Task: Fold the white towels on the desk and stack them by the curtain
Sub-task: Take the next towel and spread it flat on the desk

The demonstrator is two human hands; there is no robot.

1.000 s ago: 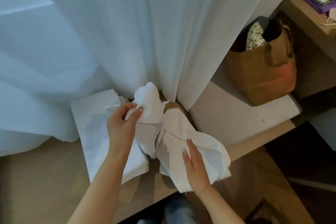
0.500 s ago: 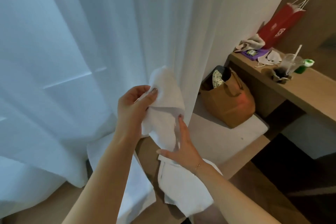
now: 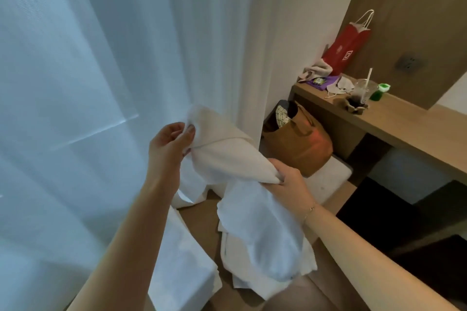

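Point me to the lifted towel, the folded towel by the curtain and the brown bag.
lifted towel [image 3: 227,156]: head view, the stretch of cloth between the two hands.
folded towel [image 3: 182,270]: head view, its flat top face beside the curtain.
brown bag [image 3: 305,149]: head view, its front side.

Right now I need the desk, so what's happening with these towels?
A person is partway through folding. The left hand pinches the top corner of a white towel held up in front of the curtain, and the right hand grips its lower edge. The rest hangs down to the desk. A folded towel already lies by the curtain. This one isn't folded yet.
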